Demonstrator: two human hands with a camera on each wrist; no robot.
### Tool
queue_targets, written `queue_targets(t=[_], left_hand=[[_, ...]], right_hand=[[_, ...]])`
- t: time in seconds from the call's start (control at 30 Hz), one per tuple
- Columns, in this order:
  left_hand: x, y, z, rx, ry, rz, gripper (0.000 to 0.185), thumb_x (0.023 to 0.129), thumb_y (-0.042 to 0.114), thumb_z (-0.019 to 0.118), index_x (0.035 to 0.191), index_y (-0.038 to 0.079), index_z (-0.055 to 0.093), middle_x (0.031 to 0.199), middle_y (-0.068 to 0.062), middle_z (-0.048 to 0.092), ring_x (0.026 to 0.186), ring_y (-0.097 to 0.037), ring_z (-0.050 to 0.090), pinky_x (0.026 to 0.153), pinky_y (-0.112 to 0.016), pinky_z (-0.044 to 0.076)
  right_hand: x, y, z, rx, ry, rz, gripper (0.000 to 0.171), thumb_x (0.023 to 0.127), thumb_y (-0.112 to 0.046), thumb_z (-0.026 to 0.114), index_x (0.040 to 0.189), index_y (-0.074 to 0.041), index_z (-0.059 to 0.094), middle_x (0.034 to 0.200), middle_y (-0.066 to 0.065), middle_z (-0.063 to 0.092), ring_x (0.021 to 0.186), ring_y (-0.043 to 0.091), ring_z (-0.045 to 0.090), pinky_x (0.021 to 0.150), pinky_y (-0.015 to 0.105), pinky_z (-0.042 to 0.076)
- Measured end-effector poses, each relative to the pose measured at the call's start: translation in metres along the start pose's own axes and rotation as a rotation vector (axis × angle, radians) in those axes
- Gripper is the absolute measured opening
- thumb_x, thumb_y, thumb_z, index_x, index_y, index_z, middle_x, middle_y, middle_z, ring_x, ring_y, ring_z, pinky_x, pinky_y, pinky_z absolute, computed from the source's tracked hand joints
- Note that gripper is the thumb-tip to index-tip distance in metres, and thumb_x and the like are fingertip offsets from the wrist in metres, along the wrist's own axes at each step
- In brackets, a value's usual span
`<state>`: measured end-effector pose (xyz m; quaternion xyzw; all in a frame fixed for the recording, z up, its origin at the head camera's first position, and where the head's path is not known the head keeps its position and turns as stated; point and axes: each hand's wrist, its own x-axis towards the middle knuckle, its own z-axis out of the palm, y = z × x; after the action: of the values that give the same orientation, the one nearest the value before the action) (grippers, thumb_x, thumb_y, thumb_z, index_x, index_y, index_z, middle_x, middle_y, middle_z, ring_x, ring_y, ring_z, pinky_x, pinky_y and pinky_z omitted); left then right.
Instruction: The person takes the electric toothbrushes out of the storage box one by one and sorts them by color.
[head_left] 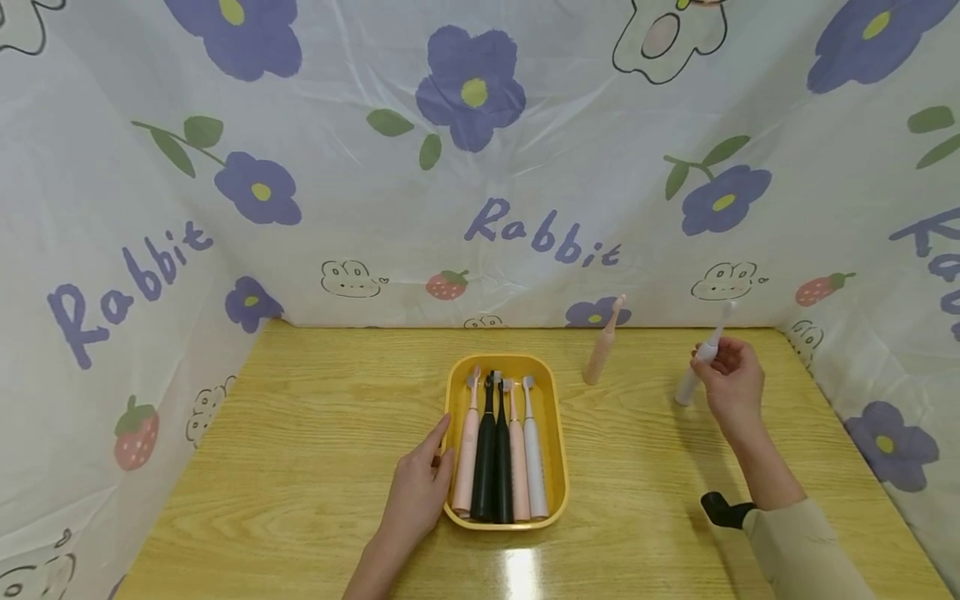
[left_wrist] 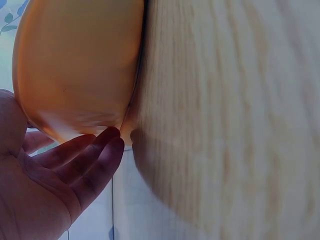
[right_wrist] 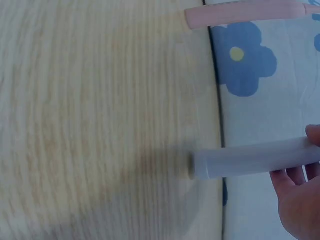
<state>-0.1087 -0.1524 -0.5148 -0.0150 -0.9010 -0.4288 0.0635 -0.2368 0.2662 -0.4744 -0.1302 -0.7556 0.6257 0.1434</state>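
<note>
A yellow tray holds several electric toothbrushes side by side: pink ones, black ones and a white one. My left hand rests at the tray's left side; in the left wrist view its fairly straight fingers touch the outer wall. Over to the right, my right hand pinches a white electric toothbrush by the upper handle, brush head up. Its base is right at the tabletop in the right wrist view. Between tray and right hand, a pink electric toothbrush stands upright.
The wood-grain table meets a printed cloth along its back edge, and the cloth also hangs at both sides. A black device is worn at the right wrist, by the sleeve.
</note>
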Motion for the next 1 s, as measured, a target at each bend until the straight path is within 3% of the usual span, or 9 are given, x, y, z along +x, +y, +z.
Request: queue_targets(t=[0.13,0.3,0.37,0.57,0.73,0.83,1.0], left_hand=[[-0.001,0.0,0.0,0.001,0.0,0.0,0.049,0.103,0.008,0.06,0.151,0.002,0.05,0.097,-0.011,0.07,0.069,-0.01,0.054,0.058,-0.025,0.048],[0.0,0.0,0.0,0.005,0.008,0.012,0.05,0.102,0.008,0.061,0.15,0.002,0.051,0.091,-0.008,0.068,0.065,-0.01,0.053,0.057,-0.025,0.047],[0.0,-0.001,0.0,0.004,0.009,0.013,0.05,0.102,0.008,0.061,0.15,0.002,0.051,0.096,-0.011,0.07,0.066,-0.01,0.053,0.057,-0.025,0.047],[0.0,0.0,-0.001,-0.007,0.006,0.005,0.05,0.102,0.008,0.061,0.15,0.002,0.05,0.101,-0.013,0.07,0.067,-0.01,0.054,0.057,-0.025,0.048],[0.0,-0.001,-0.001,-0.008,0.001,0.004,0.05,0.103,0.008,0.061,0.151,0.002,0.05,0.1,-0.013,0.07,0.068,-0.01,0.055,0.057,-0.025,0.048],[0.0,-0.001,-0.001,-0.003,0.0,0.007,0.05,0.102,0.008,0.061,0.151,0.002,0.05,0.104,-0.014,0.071,0.07,-0.011,0.056,0.058,-0.025,0.048],[0.0,-0.002,0.0,-0.002,-0.005,0.007,0.05,0.102,0.008,0.06,0.151,0.002,0.05,0.095,-0.011,0.07,0.067,-0.01,0.054,0.056,-0.025,0.047]], right_hand=[[0.001,0.004,0.0,0.001,0.071,0.004,0.038,0.093,0.007,0.066,0.119,-0.016,0.049,0.111,-0.001,0.059,0.097,0.003,0.059,0.083,0.012,0.05],[0.001,0.006,0.001,0.121,0.113,-0.033,0.042,0.09,0.014,0.065,0.115,-0.015,0.048,0.106,0.0,0.057,0.095,0.006,0.06,0.081,0.01,0.05],[0.002,0.007,0.001,0.134,0.113,-0.038,0.043,0.089,0.015,0.065,0.115,-0.015,0.049,0.106,0.0,0.057,0.095,0.006,0.061,0.081,0.01,0.05],[0.004,0.006,0.0,0.006,0.068,-0.006,0.039,0.094,0.004,0.067,0.122,-0.015,0.048,0.111,0.002,0.059,0.095,0.003,0.059,0.082,0.011,0.049],[0.004,0.011,-0.002,-0.099,0.028,0.042,0.048,0.097,-0.005,0.067,0.14,-0.003,0.046,0.116,0.005,0.063,0.095,-0.002,0.059,0.08,0.01,0.049],[0.002,0.013,-0.002,-0.148,0.007,0.062,0.06,0.098,-0.011,0.068,0.149,-0.001,0.04,0.125,0.008,0.061,0.103,0.003,0.059,0.082,0.012,0.049],[-0.007,0.009,-0.002,-0.148,0.015,0.098,0.076,0.098,-0.019,0.07,0.159,-0.007,0.027,0.15,0.013,0.043,0.133,0.023,0.047,0.102,0.029,0.047]])
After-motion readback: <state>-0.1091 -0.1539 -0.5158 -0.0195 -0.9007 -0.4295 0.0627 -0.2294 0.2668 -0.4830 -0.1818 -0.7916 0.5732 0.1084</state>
